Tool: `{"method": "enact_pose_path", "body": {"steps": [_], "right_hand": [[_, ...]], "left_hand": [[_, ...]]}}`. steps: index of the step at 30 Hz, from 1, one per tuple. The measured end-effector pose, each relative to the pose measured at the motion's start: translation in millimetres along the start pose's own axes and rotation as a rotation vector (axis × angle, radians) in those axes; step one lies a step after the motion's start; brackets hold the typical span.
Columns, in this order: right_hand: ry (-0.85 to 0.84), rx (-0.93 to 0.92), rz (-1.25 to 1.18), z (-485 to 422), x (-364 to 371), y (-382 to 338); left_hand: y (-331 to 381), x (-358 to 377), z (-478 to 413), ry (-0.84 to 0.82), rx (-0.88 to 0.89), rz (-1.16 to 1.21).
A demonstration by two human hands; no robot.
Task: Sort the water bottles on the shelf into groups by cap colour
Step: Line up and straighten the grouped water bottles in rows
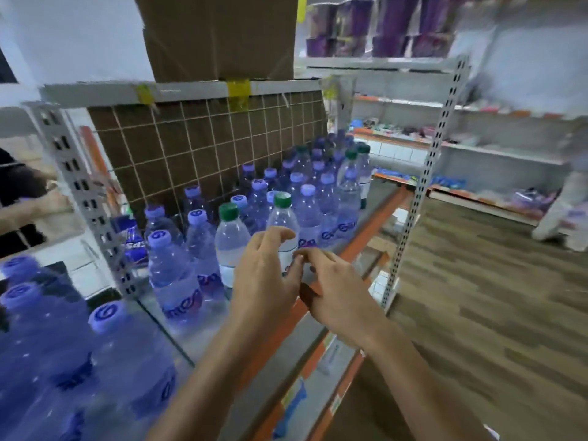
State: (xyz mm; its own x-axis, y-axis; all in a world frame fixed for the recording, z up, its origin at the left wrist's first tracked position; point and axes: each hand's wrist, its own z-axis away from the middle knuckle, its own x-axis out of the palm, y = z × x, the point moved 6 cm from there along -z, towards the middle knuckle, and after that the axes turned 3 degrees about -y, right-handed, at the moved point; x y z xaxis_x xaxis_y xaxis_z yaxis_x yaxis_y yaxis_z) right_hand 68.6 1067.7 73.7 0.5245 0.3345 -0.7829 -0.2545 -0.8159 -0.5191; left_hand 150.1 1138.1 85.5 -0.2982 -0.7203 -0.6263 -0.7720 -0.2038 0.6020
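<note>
Several clear water bottles stand on the shelf (378, 219), most with purple caps (308, 189). Two green-capped bottles stand side by side at the front, one (229, 237) to the left and one (283, 214) to the right. More green caps (351, 154) show at the far end of the row. My left hand (265, 275) lies in front of the right-hand green-capped bottle with loosely curved fingers against its body. From the right, my right hand (334, 294) touches that bottle's lower label with its fingertips. Neither hand clearly grips it.
A cardboard box (219, 36) sits on the shelf above, and a wire grid (206, 144) backs the bottles. Perforated posts (410, 198) frame the shelf. A wrapped pack of purple-capped bottles (79, 361) fills the lower left. A person (566, 202) stands at the right edge.
</note>
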Motion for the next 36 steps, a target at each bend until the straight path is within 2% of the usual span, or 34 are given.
{"method": "enact_pose_path", "body": {"steps": [6, 9, 14, 21, 24, 27, 29, 32, 36], "right_hand": [[0.038, 0.096, -0.040, -76.1, -30.3, 87.3], [0.100, 0.157, -0.039, -102.7, -50.2, 137.9], [0.089, 0.213, -0.102, -141.7, -68.9, 232.3], [0.046, 0.146, -0.145, -227.0, -113.4, 368.3], [-0.017, 0.141, -0.238, -272.0, -124.9, 419.8], [0.017, 0.157, -0.328, -319.9, -120.5, 465.7], [0.025, 0.199, -0.379, -347.5, -106.0, 487.3], [-0.048, 0.259, -0.471, -382.9, -75.4, 511.0], [-0.044, 0.329, -0.495, -418.6, -55.7, 542.9]], "left_hand": [[20.8, 80.2, -101.8, -0.059, 0.050, 0.118], [33.2, 124.0, -142.1, -0.096, 0.073, 0.122], [50.3, 198.7, -202.1, -0.140, 0.072, 0.125], [72.7, 280.9, -309.4, -0.050, 0.020, 0.009], [81.8, 287.8, -351.5, -0.011, -0.019, -0.103], [83.8, 275.2, -392.3, 0.034, -0.044, -0.259], [78.4, 270.3, -418.2, -0.027, -0.084, -0.368], [61.8, 276.2, -458.7, -0.159, -0.139, -0.488], [43.2, 309.3, -510.7, -0.322, -0.154, -0.553]]}}
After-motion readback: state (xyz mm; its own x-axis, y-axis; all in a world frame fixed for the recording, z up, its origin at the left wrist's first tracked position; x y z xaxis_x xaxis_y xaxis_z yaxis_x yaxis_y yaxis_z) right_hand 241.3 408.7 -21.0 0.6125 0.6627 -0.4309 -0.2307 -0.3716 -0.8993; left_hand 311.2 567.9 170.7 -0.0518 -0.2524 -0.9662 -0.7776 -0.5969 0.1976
